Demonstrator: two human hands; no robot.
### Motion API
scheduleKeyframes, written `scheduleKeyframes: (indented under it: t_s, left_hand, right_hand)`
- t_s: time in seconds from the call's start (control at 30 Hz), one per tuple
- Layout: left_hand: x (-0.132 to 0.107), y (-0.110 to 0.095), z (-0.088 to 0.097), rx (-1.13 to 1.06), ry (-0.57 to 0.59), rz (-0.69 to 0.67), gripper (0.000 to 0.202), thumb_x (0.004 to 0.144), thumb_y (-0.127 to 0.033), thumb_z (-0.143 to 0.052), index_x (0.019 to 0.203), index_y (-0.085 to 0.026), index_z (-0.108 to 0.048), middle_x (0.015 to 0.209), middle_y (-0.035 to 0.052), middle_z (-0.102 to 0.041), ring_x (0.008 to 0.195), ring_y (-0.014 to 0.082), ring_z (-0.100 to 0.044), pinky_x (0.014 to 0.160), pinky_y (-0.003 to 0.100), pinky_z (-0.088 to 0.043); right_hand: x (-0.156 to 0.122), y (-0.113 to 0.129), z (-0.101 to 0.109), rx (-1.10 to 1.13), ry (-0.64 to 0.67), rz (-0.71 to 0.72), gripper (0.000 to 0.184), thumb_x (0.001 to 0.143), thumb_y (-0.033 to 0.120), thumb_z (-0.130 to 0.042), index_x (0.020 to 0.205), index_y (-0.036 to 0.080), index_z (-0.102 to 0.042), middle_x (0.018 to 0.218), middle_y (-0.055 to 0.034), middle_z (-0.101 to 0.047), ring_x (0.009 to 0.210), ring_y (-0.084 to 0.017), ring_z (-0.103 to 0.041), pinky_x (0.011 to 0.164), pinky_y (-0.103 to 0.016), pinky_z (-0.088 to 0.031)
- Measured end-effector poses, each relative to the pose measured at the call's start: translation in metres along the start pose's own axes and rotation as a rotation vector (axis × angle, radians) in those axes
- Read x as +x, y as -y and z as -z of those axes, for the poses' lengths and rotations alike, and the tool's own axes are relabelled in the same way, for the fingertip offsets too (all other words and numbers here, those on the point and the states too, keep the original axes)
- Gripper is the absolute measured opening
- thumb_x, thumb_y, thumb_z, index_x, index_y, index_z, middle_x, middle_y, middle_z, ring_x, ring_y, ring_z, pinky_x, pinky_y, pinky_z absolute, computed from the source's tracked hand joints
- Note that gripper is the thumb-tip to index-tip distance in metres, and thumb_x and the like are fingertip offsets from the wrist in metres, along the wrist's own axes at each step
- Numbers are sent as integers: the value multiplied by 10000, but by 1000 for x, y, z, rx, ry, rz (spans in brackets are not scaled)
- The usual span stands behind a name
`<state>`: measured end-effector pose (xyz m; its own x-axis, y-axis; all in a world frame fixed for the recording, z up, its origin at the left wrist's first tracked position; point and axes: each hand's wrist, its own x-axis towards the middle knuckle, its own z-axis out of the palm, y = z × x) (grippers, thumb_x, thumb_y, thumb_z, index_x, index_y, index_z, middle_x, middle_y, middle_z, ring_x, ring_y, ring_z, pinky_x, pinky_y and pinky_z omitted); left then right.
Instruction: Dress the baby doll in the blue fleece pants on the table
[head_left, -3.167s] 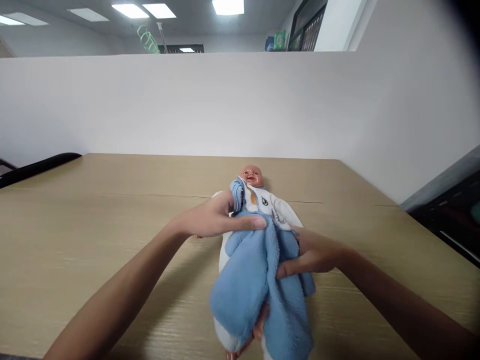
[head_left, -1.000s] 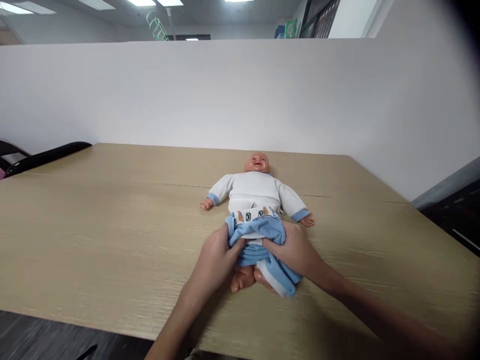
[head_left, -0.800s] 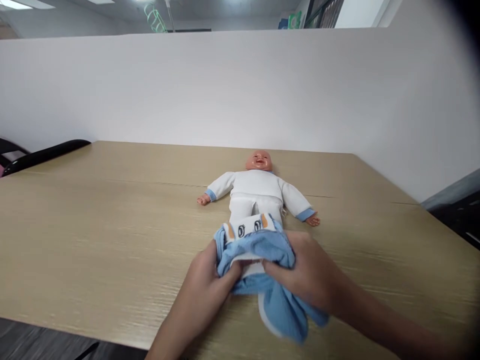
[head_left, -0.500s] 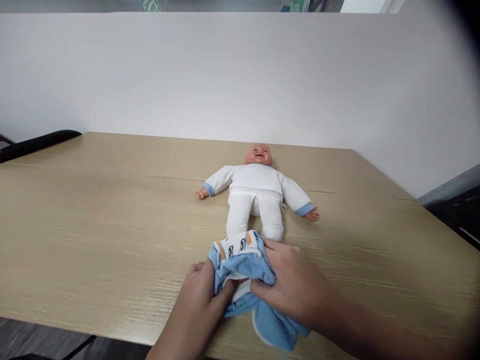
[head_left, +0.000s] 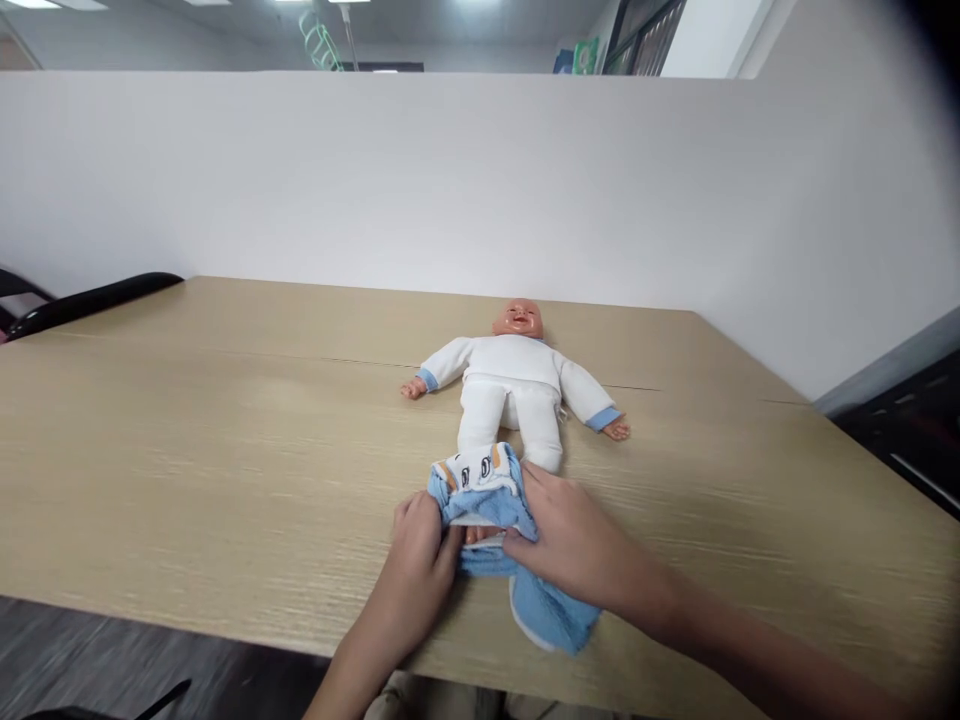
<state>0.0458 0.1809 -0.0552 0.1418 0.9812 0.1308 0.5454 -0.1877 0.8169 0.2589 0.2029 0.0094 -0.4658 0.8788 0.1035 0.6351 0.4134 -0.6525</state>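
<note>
A doll [head_left: 513, 358] with a white cloth body and blue cuffs lies on its back, head away from me and legs toward me. Around its lower legs is bunched a blue fluffy doll garment [head_left: 487, 507] with a white band, printed black eyes and orange marks. Toes of the doll show in the garment's opening. My left hand [head_left: 420, 540] is closed on the garment's left edge, thumb at the opening. On the right edge, my right hand [head_left: 564, 530] grips the cloth. A blue flap with pale trim hangs below that hand onto the table.
The wooden table [head_left: 225, 470] ends close in front of me. Behind it stands a white partition [head_left: 420, 180]. A black chair part [head_left: 105, 298] borders the left side, and a dark object [head_left: 907, 420] stands beyond the right edge.
My view has tilted up and back slightly. Both hands and the garment have shifted a little toward the doll, and the opening looks flatter, with the toes showing more plainly.
</note>
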Motion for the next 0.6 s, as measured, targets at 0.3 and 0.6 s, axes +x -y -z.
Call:
scheduleKeyframes:
  t_s: [0.3, 0.6]
  left_hand:
    - [9, -18, 12, -330, -38, -16, 474, 1049, -399, -521, 1460, -163, -508, 1529, 159, -599, 1394, 297, -571, 1186, 418, -418]
    - [8, -18, 24, -351, 23, -30, 510, 1071, -400, -544, 1516, -163, -464, 1624, 167, -512, 1500, 284, -480, 1259, 435, -360]
  right_hand:
    - [-2, -1, 6, 221, -111, -32, 424, 851, 169, -706, 1263, 236, -637, 1097, -58, -788, 981, -293, -756, 859, -393, -570]
    - [-3, -6, 6, 245, -106, -47, 678, 815, 133, -710, 1455, 259, -527, 1257, -82, -764, 1123, -329, -736, 963, -462, -570]
